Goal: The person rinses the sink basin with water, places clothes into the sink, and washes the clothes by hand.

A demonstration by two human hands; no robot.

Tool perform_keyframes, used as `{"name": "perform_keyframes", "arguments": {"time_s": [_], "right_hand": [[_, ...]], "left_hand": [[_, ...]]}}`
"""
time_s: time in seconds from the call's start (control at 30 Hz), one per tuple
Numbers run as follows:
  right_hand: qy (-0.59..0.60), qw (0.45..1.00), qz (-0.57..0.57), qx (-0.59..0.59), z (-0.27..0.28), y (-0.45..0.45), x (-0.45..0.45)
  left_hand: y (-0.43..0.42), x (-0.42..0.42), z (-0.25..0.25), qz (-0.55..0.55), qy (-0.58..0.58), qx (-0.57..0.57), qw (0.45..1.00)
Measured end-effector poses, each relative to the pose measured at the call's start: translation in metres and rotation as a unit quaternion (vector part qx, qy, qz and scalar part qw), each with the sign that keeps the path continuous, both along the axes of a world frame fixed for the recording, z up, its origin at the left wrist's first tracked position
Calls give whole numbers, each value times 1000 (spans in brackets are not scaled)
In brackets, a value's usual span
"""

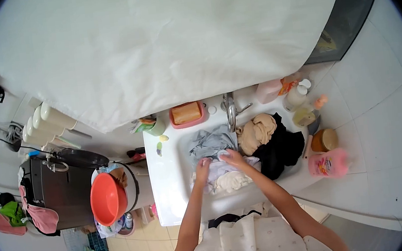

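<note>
Both my hands are over the white sink [173, 208], closed on a pale lavender-white garment [218, 170]. My left hand [203, 167] pinches its left side, and my right hand [233, 159] grips it a short way to the right. Just beyond my fingers lies a bunched grey-blue garment [208, 140]. A cream-white cloth [232, 181] sits on the near side of the basin. To the right of my right hand are a crumpled beige garment [256, 134] and a black garment [281, 151]. My fingertips are partly hidden in the folds.
A chrome faucet [230, 110] stands behind the basin, beside a soap bar [186, 113] in a pink dish. Several bottles line the right side, including a pink bottle [329, 164] and an amber jar [324, 140]. An orange basin [108, 199] rests at left. A white curtain hangs above.
</note>
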State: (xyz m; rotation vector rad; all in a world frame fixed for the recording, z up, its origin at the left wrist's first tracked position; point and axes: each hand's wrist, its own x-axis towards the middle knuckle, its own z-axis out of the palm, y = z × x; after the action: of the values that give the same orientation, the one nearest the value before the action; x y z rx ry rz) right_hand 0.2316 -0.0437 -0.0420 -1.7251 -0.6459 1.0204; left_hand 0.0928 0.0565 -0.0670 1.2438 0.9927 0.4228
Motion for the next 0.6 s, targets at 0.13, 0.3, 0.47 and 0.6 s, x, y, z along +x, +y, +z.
{"name": "perform_keyframes", "arguments": {"time_s": [0.13,0.3,0.47,0.6], "right_hand": [[34,999,29,13,27,-25,0],[-83,989,74,97,53,-52,-8],[-48,978,102,175,143,-62,-11],[-52,966,69,244,187,-54,-14]], "left_hand": [[-21,-23,29,-37,-28,64,997],[-46,-46,86,-110,-28,139,984],[-42,-47,143,-83,-53,110,989],[-42,-35,193,-56,-131,117,983]]}}
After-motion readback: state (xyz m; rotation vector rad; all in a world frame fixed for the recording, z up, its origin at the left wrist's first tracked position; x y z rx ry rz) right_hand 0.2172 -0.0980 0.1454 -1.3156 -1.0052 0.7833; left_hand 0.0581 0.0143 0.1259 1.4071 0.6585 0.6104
